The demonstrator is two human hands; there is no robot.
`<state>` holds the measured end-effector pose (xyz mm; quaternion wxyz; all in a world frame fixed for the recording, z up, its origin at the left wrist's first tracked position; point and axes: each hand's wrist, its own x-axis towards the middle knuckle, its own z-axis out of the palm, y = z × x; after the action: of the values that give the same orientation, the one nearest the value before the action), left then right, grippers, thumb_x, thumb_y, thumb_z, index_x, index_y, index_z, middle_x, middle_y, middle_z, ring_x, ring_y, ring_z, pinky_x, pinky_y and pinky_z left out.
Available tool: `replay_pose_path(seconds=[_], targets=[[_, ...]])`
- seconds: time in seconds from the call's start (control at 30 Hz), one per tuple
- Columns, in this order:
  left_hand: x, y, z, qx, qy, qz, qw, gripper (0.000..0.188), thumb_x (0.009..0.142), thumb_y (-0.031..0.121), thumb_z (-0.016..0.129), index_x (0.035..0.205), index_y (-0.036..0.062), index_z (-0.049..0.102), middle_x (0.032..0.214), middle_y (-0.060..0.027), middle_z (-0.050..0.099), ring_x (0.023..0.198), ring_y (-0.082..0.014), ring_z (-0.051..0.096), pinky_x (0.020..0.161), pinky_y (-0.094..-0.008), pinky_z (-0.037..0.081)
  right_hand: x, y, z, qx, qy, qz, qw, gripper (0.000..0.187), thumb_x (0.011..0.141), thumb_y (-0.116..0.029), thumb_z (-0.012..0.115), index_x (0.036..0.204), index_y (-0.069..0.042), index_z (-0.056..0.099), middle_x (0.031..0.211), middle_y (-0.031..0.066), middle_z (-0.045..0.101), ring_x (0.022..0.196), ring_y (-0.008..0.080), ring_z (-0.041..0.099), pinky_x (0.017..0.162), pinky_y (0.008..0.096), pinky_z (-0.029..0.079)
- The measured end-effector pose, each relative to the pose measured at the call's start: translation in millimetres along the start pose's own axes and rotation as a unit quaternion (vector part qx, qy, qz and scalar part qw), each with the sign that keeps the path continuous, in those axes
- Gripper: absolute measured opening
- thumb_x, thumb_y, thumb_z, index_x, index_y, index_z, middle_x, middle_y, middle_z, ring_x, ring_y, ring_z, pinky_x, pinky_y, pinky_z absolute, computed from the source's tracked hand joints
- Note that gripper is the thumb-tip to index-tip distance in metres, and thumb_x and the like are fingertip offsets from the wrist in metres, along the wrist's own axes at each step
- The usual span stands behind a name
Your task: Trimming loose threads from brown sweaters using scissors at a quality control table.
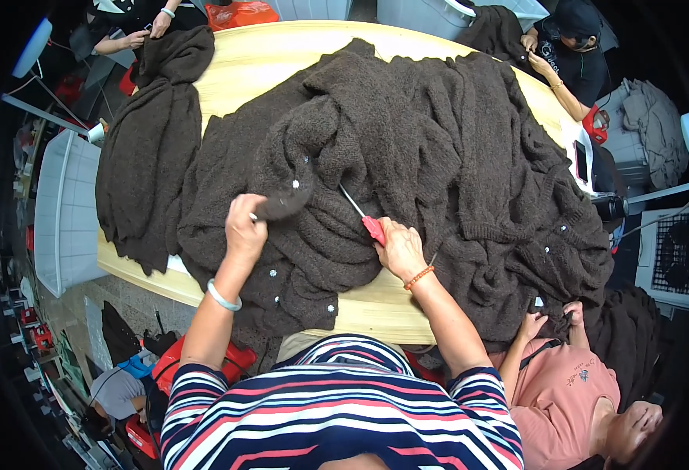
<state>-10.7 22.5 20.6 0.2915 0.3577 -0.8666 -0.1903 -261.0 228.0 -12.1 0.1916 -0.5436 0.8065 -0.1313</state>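
Note:
A dark brown knit cardigan (329, 243) lies bunched on the table in front of me. My left hand (246, 227) pinches its front band, lifting that edge in a curled strip. Small pale buttons (296, 184) show along the band, and several more dot the part hanging near my body. In my right hand (401, 249), fingers wrap round the red handle of a tool (373, 229) with a thin metal shaft. The shaft points up and left, and its tip rests against or just over the folds; its exact end is hard to make out.
More brown knitwear (517, 157) covers the pale wooden table (266, 55). A co-worker in pink (556, 384) handles buttoned fabric at my right. Two others work at the far left and far right corners. A white bin (70, 211) stands left; a phone (582, 160) lies at the right edge.

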Motion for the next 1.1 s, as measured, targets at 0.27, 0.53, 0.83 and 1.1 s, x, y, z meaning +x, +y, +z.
replay_pose_path(seconds=[0.27,0.53,0.83,1.1], targets=[[61,83,-50,-0.364,0.031,-0.108,0.925,0.015,0.091,0.004,0.066,0.105,-0.0016,0.065,0.094,0.0019,0.065,0.086,-0.0065,0.057,0.078,-0.0219,0.046,-32,-26,-110,0.298,0.082,-0.007,0.951,0.033,0.082,-0.005,0.067,0.115,-0.003,0.059,0.101,0.0164,0.067,0.094,0.0306,0.068,0.085,0.0343,0.051],[37,157,3,-0.424,-0.267,0.116,0.858,0.071,0.063,0.025,0.092,0.119,0.0,0.055,0.104,-0.014,0.06,0.096,-0.0267,0.061,0.085,-0.0378,0.049,-32,-76,-151,0.403,0.049,-0.127,0.905,0.033,0.081,0.003,0.066,0.113,0.001,0.059,0.099,0.0113,0.065,0.091,0.0172,0.064,0.083,0.0297,0.05],[57,123,-22,-0.073,-0.164,0.133,0.975,0.041,0.065,-0.011,0.059,0.105,-0.0004,0.059,0.097,-0.0209,0.062,0.095,-0.0418,0.061,0.081,-0.0432,0.051,-38,-65,-149,0.355,0.129,-0.122,0.918,0.024,0.087,-0.002,0.067,0.11,-0.001,0.06,0.096,0.0104,0.069,0.09,0.0196,0.068,0.081,0.0305,0.053],[123,74,-221,-0.176,0.06,-0.029,0.982,0.027,0.089,0.012,0.069,0.112,-0.0015,0.066,0.104,-0.0064,0.07,0.095,-0.0126,0.062,0.087,-0.0295,0.048,-51,-24,-155,0.345,0.16,-0.058,0.923,0.021,0.091,-0.003,0.062,0.111,0.001,0.06,0.093,0.009,0.069,0.091,0.0165,0.069,0.082,0.0286,0.053]])
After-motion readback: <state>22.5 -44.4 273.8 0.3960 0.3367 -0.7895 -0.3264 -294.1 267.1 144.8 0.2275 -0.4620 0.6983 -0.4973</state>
